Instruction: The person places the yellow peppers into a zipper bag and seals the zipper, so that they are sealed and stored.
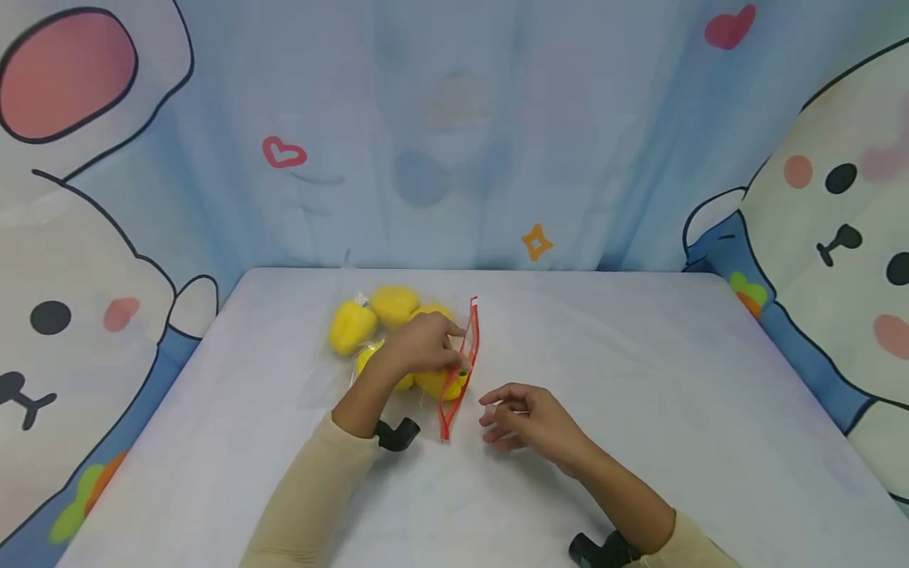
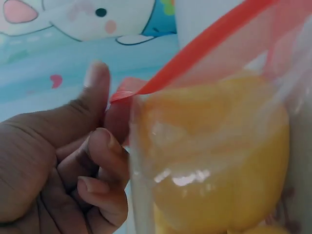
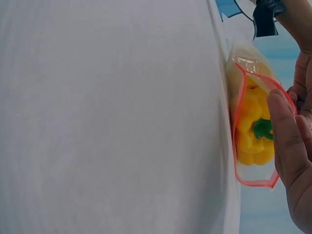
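Several yellow peppers [image 1: 353, 327] inside, seemingly held the clear bag [image 2: 192, 178] agape by its red rim [image 2: 197, 57] with the left grip [image 1: 419, 347]; couldn't tell if pinching. Had the right grip [image 1: 525, 418] loosely spread, just beside the bag. Likely called next for steadying the rim two-handed. Saw white tabletop [image 1: 639, 355] under the bag, blue cartoon curtain [image 1: 604, 118] behind.

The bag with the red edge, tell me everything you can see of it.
The bag looks like clear, glossy plastic with a red strip around its mouth. It lies on the white table, its mouth gaping toward the right hand, which is apart. The left hand touches the red strip. Inside sits a yellow pepper with a green stem; whether all the other yellow peppers are inside, I can't tell.
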Demonstrator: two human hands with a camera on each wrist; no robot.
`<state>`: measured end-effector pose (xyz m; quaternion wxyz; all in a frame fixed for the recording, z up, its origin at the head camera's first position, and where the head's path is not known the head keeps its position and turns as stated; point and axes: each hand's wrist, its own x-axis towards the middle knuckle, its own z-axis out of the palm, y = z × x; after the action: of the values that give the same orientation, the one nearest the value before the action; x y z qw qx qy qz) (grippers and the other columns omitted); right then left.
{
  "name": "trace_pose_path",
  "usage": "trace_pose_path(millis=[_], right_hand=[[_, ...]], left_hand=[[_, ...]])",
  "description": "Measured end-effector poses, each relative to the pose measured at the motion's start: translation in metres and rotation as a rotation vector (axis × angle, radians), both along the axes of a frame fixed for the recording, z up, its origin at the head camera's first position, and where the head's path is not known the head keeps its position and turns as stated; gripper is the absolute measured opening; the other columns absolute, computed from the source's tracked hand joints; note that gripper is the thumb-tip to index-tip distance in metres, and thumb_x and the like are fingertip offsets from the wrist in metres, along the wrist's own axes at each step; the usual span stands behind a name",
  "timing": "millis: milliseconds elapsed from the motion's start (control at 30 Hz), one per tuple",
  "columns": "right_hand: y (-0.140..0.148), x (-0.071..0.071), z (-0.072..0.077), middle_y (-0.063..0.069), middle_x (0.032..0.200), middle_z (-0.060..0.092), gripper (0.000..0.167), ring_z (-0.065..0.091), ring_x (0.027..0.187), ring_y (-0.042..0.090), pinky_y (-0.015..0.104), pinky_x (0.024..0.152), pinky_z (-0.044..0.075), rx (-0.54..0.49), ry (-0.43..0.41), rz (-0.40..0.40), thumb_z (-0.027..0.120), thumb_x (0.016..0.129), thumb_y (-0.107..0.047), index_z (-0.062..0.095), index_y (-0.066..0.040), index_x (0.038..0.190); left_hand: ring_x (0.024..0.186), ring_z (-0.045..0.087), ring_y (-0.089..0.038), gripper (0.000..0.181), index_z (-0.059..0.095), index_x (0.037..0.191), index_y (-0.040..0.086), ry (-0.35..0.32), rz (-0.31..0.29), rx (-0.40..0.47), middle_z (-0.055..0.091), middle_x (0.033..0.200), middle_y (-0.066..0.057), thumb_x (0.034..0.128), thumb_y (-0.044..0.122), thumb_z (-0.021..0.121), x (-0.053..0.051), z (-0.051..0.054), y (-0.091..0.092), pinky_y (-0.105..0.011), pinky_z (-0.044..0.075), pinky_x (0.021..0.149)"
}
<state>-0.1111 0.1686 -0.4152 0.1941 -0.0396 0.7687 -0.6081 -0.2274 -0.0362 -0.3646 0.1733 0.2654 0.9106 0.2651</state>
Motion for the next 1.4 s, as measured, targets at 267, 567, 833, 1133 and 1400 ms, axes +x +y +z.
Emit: trace_pose_path(millis=[267,567,833,1133,1400], right_hand=[[0.002,-0.001,0.0,0.02,0.106,0.07,0.031,0.073,0.083,0.024,0.038,0.074,0.06,0.019,-0.023,-0.047,0.055,0.097,-0.016,0.059,0.0,0.123],[0.006,-0.009,-0.001,0.018,0.108,0.07,0.036,0.073,0.086,0.025,0.041,0.074,0.06,-0.051,-0.026,-0.021,0.055,0.099,-0.022,0.057,0.001,0.127],[0.011,-0.012,-0.004,0.011,0.102,0.07,0.039,0.072,0.084,0.023,0.04,0.073,0.06,-0.082,-0.042,-0.072,0.056,0.099,-0.024,0.056,0.002,0.127],[0.014,-0.04,-0.003,0.015,0.106,0.07,0.038,0.071,0.082,0.021,0.038,0.073,0.06,-0.058,-0.044,-0.154,0.057,0.099,-0.025,0.058,-0.001,0.128],[0.014,-0.096,0.0,0.017,0.113,0.068,0.035,0.072,0.081,0.023,0.034,0.068,0.06,0.14,0.13,-0.141,0.062,0.096,-0.025,0.061,-0.008,0.127]], left_hand=[[0.065,0.058,-0.013,0.028,0.075,0.106,0.012,0.115,-0.182,-0.083,0.068,0.078,-0.001,0.0974,0.034,0.06,-0.033,0.019,-0.007,-0.024,0.048,0.061],[0.1,0.065,-0.022,0.027,0.069,0.121,0.013,0.102,-0.361,-0.022,0.071,0.11,-0.007,0.0967,0.019,0.059,-0.095,0.043,0.017,-0.034,0.052,0.087],[0.123,0.058,-0.026,0.033,0.066,0.129,0.017,-0.037,-0.313,-0.213,0.063,0.133,-0.008,0.0978,0.019,0.057,-0.131,0.018,0.032,-0.042,0.044,0.107],[0.116,0.062,-0.024,0.03,0.07,0.124,0.016,-0.041,-0.309,-0.167,0.066,0.128,-0.007,0.096,0.011,0.06,-0.139,0.007,0.036,-0.038,0.049,0.101],[0.093,0.069,-0.018,0.03,0.072,0.121,0.013,-0.047,-0.309,-0.105,0.073,0.113,-0.009,0.0947,0.007,0.059,-0.14,0.003,0.035,-0.033,0.054,0.091]])
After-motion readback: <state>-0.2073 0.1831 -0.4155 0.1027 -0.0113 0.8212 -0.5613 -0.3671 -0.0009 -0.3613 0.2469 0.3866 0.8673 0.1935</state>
